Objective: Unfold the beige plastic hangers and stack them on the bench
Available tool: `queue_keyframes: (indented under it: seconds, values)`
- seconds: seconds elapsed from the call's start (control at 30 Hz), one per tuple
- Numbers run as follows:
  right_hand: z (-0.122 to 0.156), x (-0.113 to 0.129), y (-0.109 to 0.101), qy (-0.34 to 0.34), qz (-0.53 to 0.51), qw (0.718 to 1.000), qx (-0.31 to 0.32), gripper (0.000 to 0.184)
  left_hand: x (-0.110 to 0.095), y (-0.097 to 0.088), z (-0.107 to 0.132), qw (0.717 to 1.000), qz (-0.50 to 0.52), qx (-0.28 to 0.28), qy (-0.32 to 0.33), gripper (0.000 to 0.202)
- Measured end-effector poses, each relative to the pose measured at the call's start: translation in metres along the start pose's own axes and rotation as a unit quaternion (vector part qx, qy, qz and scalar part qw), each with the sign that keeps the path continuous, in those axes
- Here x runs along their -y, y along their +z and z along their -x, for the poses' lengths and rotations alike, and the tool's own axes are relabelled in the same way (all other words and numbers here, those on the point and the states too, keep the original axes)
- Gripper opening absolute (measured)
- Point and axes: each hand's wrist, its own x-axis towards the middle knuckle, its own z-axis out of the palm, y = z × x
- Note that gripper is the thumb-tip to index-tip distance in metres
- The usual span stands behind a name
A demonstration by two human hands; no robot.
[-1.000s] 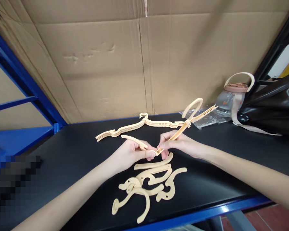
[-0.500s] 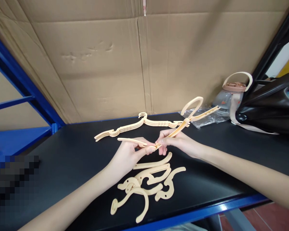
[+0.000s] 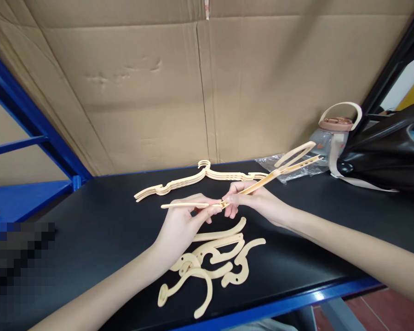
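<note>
Between thumb and fingers, my left hand (image 3: 186, 218) pinches a curved cream hanger end piece (image 3: 182, 205). Its inner end meets the lower left end of a cream hanger body (image 3: 262, 181), which my right hand (image 3: 244, 197) grips near that joint. A hook (image 3: 295, 154) stands on the hanger body, seen nearly edge-on. Whether the two parts are locked together is hidden by my fingertips. Below my hands lies a pile of loose cream hanger parts (image 3: 224, 243), among them a loose hook (image 3: 207, 294) with a round base.
Stacked cream hangers (image 3: 189, 178) lie further back on the black table (image 3: 100, 239). Clear plastic wrapping (image 3: 286, 175) and a bottle (image 3: 322, 138) with a strap are at the right, beside a black bag (image 3: 389, 151). Cardboard (image 3: 141, 92) stands behind the table.
The hanger body has rolled, so its hook appears narrower and leans further right. The end piece in my left hand has turned more level. Both hands stay at nearly the same spot.
</note>
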Motion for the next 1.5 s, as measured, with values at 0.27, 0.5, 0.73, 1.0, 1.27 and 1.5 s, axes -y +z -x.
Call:
queue_keyframes:
  seconds: [0.27, 0.5, 0.73, 1.0, 1.27, 1.5]
  values:
    - [0.001, 0.0, 0.008, -0.006, -0.038, 0.998, -0.051, 0.017, 0.008, -0.001, 0.002, 0.996, -0.01, -0.045, 0.076, 0.014]
    - [0.001, -0.004, 0.009, 0.035, -0.106, 0.993, -0.048, 0.02, 0.016, -0.002, -0.003, 0.996, -0.009, -0.028, 0.079, 0.016]
    - [0.003, -0.004, 0.015, 0.031, -0.129, 0.99, -0.05, 0.019, 0.018, -0.005, -0.001, 0.987, -0.077, -0.049, 0.132, 0.017]
    - [0.004, 0.002, 0.008, 0.003, -0.085, 0.996, -0.01, 0.023, 0.005, -0.015, -0.012, 0.994, 0.095, -0.04, -0.029, 0.019]
    - [0.002, 0.002, 0.004, -0.031, -0.021, 0.998, -0.046, 0.022, 0.002, -0.019, -0.016, 0.971, 0.216, -0.025, -0.096, 0.02]
    - [0.002, 0.002, 0.004, -0.035, -0.008, 0.998, -0.055, 0.026, 0.006, -0.02, -0.017, 0.982, 0.176, -0.041, -0.051, 0.014]
